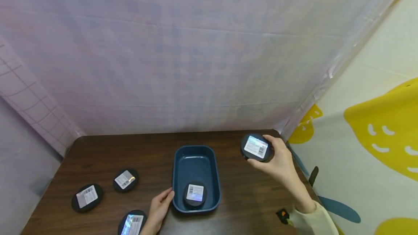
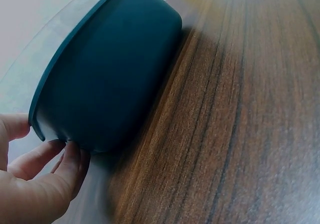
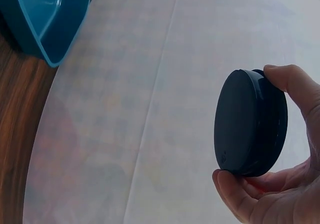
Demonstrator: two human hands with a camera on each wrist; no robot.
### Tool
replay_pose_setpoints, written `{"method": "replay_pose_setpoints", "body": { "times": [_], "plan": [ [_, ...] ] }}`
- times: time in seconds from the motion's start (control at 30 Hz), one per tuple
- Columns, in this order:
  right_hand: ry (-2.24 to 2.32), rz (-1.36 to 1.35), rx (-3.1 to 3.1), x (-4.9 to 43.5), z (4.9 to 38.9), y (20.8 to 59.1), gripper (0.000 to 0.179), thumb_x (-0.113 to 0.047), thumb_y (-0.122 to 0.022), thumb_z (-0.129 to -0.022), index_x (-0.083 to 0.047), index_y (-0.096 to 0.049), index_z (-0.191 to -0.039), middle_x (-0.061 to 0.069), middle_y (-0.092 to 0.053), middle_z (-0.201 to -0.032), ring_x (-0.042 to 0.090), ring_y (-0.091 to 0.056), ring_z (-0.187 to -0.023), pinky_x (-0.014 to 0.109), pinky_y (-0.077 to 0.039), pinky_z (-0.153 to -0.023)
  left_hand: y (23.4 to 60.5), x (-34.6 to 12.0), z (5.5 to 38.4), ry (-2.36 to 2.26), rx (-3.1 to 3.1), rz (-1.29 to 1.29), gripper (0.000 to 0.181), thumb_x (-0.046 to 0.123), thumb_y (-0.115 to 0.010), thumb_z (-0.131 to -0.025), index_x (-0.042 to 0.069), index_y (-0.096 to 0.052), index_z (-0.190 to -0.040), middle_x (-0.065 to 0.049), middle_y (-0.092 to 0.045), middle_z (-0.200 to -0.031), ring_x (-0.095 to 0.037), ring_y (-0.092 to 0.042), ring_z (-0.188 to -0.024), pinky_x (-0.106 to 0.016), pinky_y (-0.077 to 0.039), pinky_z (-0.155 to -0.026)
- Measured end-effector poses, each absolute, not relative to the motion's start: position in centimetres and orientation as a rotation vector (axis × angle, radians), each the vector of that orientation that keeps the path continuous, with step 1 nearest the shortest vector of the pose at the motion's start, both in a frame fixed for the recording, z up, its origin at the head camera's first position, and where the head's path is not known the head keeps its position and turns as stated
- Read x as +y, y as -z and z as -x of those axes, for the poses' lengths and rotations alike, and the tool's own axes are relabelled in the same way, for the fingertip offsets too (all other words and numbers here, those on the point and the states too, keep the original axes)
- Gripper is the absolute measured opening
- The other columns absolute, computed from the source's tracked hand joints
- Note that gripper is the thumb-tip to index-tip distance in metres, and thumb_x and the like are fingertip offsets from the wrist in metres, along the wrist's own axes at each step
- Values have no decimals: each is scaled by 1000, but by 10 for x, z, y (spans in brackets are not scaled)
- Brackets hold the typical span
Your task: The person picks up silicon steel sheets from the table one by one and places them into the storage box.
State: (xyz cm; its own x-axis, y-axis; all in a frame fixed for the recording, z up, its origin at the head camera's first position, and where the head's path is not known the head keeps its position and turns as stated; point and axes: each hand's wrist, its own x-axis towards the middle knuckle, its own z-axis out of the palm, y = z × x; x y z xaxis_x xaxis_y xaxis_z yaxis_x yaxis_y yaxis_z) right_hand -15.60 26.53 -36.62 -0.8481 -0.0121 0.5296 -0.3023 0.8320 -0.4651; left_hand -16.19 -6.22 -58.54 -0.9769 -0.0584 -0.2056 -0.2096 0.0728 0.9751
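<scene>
My right hand grips a round black case by its edges, thumb on one side and fingers on the other. Its white barcode label faces the head camera; in the right wrist view the case shows its plain dark face and side, held in the air. My left hand pinches the near left corner of a deep blue rectangular tray. In the left wrist view the thumb is at the rim of the tray, fingers against its outer wall. Another labelled black case lies inside the tray's near end.
Left of the tray, more labelled black cases lie on the brown wooden table: one far left, one behind, one near the left wrist. A pale curtain hangs behind; a lemon-patterned cloth hangs right.
</scene>
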Motion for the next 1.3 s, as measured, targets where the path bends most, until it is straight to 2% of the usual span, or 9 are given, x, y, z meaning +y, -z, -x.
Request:
{"method": "replay_pose_setpoints", "body": {
  "times": [0.17,0.4,0.6,0.9,1.0,1.13,1.3],
  "plan": [
    [-763,-317,-2508,255,161,367,78,-25,-89,-54,3,-55,-118,15,-58,-105,29,-55,-92,47,-47,-75,586,-63,162,-2063,2215,251,42,15,-55,-95,-15,-51,-124,-30,-54,-123,-28,-54,-110,-15,-45,-80],
    [-791,-417,-2513,240,167,368,82,-27,-90,-52,3,-54,-120,13,-57,-106,25,-55,-91,42,-49,-74,586,-61,162,-2059,2218,283,41,15,-55,-95,-14,-52,-123,-29,-55,-123,-27,-54,-110,-19,-46,-83],
    [-786,-506,-2493,227,171,371,82,-25,-90,-51,4,-54,-118,10,-58,-103,21,-55,-88,37,-50,-71,586,-62,163,-2059,2220,259,41,15,-55,-95,-14,-52,-123,-29,-55,-123,-25,-55,-108,-12,-42,-78],
    [-891,-558,-2575,204,175,371,80,-25,-90,-54,2,-53,-120,9,-56,-105,18,-53,-89,31,-51,-72,585,-63,162,-2063,2208,268,40,15,-55,-95,-14,-52,-123,-29,-55,-123,-20,-56,-106,-10,-41,-77],
    [-916,-573,-2593,197,176,372,80,-24,-90,-55,1,-53,-122,9,-56,-107,18,-53,-90,32,-51,-74,584,-62,161,-2066,2206,261,41,15,-55,-95,-14,-52,-123,-29,-55,-123,-24,-55,-108,-12,-43,-79],
    [-930,-617,-2585,188,178,372,81,-24,-91,-55,1,-53,-122,9,-56,-107,18,-54,-90,33,-51,-77,582,-62,161,-2063,2202,244,41,15,-54,-96,-15,-51,-124,-31,-53,-124,-29,-53,-111,-23,-47,-85],
    [-948,-668,-2579,179,180,373,80,-23,-90,-55,1,-52,-122,8,-55,-106,17,-54,-90,32,-51,-76,583,-63,162,-2064,2190,249,41,14,-53,-96,-15,-50,-124,-30,-53,-125,-26,-55,-109,-22,-47,-85]
  ]
}}
